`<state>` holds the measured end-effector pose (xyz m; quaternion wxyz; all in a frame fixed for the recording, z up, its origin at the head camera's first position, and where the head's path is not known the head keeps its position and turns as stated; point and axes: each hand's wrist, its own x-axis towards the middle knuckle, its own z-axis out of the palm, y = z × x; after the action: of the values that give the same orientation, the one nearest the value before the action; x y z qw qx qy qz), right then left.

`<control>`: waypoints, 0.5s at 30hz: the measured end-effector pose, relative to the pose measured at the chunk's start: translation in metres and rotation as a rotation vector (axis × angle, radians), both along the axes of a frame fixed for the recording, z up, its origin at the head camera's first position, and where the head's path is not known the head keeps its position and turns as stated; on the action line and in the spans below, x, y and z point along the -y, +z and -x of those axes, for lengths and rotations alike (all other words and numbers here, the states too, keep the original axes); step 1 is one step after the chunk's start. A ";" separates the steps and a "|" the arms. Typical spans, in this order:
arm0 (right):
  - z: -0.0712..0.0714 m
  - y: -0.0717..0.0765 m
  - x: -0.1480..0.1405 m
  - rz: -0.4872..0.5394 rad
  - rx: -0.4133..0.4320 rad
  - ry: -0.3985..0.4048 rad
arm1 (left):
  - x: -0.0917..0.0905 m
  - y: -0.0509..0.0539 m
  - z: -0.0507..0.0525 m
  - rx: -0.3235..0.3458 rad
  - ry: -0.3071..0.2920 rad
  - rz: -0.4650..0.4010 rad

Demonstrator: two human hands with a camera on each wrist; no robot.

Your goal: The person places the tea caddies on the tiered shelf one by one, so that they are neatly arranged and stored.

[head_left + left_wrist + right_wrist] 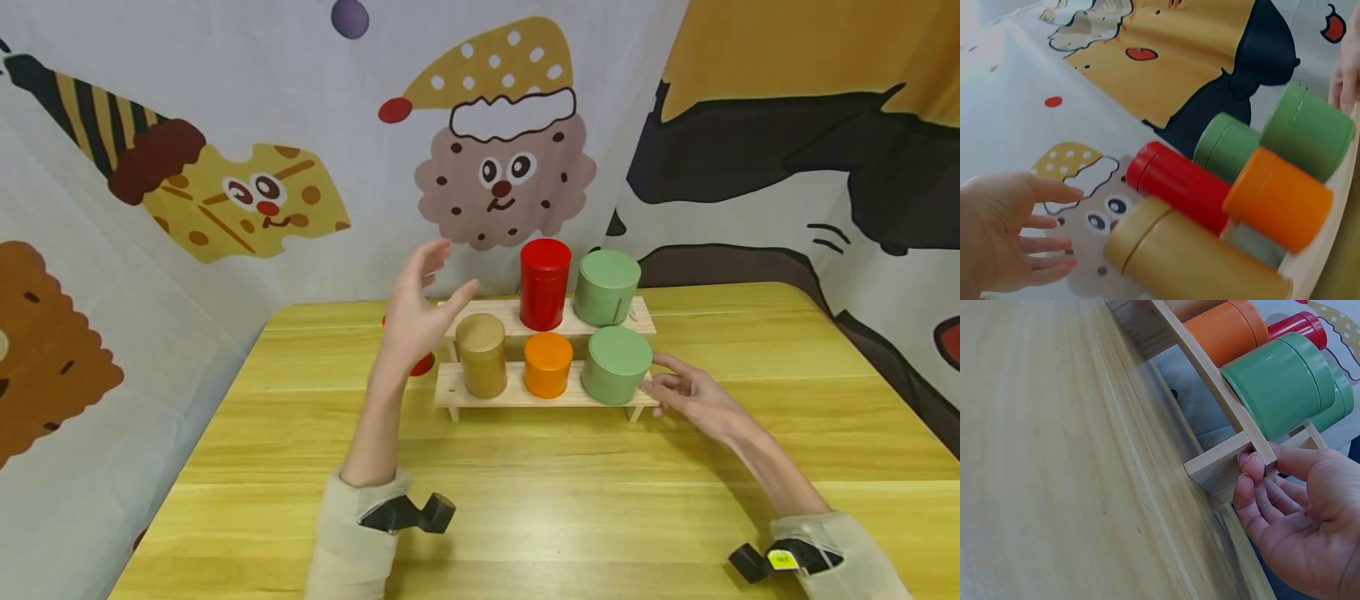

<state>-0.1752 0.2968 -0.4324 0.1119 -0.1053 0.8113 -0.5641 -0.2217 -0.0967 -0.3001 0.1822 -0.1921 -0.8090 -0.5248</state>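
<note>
My right hand (693,400) pinches the right end of the front step of a two-step wooden display rack (453,379). In the right wrist view, the thumb lies above the plank's end and the curled fingers (1254,469) are under it. My left hand (416,312) is raised at the rack's left side, fingers spread and holding nothing. Behind it, a red object (422,364) is mostly hidden. A gold canister (483,358), an orange canister (547,367) and a green canister (617,367) stand on the front step.
On the back step stand a tall red canister (545,287) and another green canister (606,290). The rack is on a wooden table (540,500), near its back edge. A cartoon-printed cloth (360,150) hangs behind the table.
</note>
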 end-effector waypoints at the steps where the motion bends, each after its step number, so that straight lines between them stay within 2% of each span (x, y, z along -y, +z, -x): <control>1: 0.000 0.000 0.000 -0.001 0.000 -0.002 | 0.004 -0.002 0.000 -0.003 0.002 -0.001; 15: 0.001 -0.002 -0.001 0.005 -0.004 0.001 | 0.048 -0.032 0.001 0.035 0.098 0.036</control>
<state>-0.1767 0.2974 -0.4344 0.1104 -0.1072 0.8102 -0.5657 -0.2226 -0.1446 -0.3323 0.1902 -0.1465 -0.8298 -0.5038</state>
